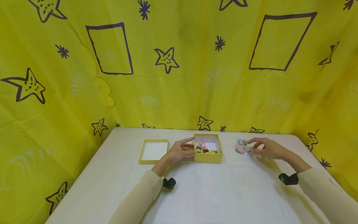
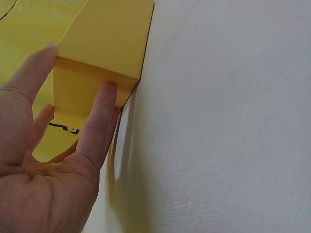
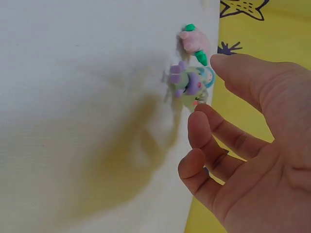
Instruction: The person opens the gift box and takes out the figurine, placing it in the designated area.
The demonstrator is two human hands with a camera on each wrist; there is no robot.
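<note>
A small yellow box [image 1: 208, 158] stands uncovered on the white table, several tiny toy figurines [image 1: 204, 147] inside it. The fingertips of my left hand [image 1: 176, 152] touch the box's left side; in the left wrist view the thumb and fingers lie against the yellow wall [image 2: 102, 39]. To the right of the box sits a cluster of little figurines, one pink with green [image 1: 239, 148] and one light blue [image 1: 240, 142]. My right hand [image 1: 269, 148] hovers at a green-and-purple figurine [image 3: 187, 82], thumb and fingers parted, with no grip visible.
A yellow-rimmed box lid [image 1: 153, 151] lies with its white inside up, left of the box. Yellow curtains [image 1: 190, 93] with starfish drawings hang behind and beside the white table [image 1: 209, 193]. Each wrist wears a dark device [image 1: 169, 183].
</note>
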